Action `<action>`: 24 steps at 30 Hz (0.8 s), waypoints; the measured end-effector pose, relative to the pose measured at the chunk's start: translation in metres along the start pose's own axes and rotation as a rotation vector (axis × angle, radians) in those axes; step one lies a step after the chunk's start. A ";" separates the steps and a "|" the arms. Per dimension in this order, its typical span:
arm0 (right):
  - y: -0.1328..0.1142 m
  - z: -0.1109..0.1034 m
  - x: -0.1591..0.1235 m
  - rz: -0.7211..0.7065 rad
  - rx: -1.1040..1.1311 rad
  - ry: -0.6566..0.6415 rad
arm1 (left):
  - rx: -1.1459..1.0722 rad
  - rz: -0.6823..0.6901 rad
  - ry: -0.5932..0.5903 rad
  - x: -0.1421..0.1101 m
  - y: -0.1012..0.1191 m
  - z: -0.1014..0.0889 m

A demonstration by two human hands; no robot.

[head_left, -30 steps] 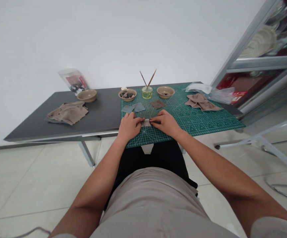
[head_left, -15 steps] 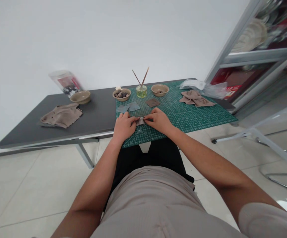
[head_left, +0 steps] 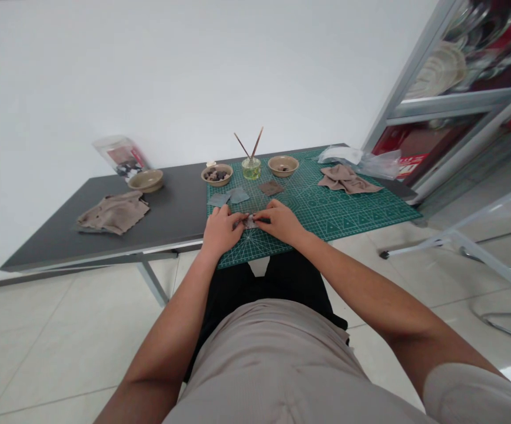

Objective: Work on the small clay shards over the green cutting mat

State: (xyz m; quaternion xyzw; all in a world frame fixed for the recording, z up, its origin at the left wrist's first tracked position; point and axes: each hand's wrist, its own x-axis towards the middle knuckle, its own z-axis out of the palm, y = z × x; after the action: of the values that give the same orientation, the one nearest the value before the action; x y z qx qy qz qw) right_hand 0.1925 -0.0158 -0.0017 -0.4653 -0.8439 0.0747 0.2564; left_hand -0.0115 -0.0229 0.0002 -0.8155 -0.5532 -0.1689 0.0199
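Observation:
A small greyish piece of cloth (head_left: pixel 251 223) lies on the green cutting mat (head_left: pixel 348 215), near its front edge. From the left, my left hand (head_left: pixel 222 231) pinches its edge between thumb and fingers. My right hand (head_left: pixel 282 222) grips the opposite side in the same way, its fingertips close to the left ones. The fingers cover much of the cloth. Just beyond them lie thin blue-grey squares (head_left: pixel 238 195) and a brown square (head_left: pixel 271 188).
A glass jar (head_left: pixel 251 171) holding two thin sticks stands between a bowl of dark lumps (head_left: pixel 217 176) and another bowl (head_left: pixel 283 166). Crumpled brown cloths lie left (head_left: pixel 114 213) and right (head_left: pixel 348 179). A third bowl (head_left: pixel 146 181) and clear plastic bag (head_left: pixel 381 164) sit farther out.
The camera has tilted a little, so the table appears slightly lower. Both hands stay on the small cloth, with only a slight shift of the fingers.

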 end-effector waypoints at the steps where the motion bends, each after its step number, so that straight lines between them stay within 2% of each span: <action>1: 0.000 0.000 0.000 -0.001 0.004 -0.006 | -0.002 0.005 0.001 0.000 0.000 0.000; 6: -0.002 0.001 0.005 0.026 -0.017 -0.002 | -0.026 0.020 0.013 0.000 0.000 -0.001; 12: -0.008 0.002 -0.001 -0.033 0.036 -0.032 | -0.049 0.014 0.022 0.000 -0.002 0.001; 16: -0.006 0.000 0.002 -0.009 0.039 -0.018 | -0.100 0.022 0.043 0.001 -0.006 0.000; 24: -0.029 0.026 0.026 0.028 0.162 0.081 | -0.318 0.148 0.102 -0.001 -0.018 -0.003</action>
State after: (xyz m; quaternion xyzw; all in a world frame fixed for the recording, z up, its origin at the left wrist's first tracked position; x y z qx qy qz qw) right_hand 0.1467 -0.0077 -0.0040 -0.4576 -0.8174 0.1274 0.3259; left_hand -0.0287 -0.0180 0.0004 -0.8371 -0.4564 -0.2936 -0.0691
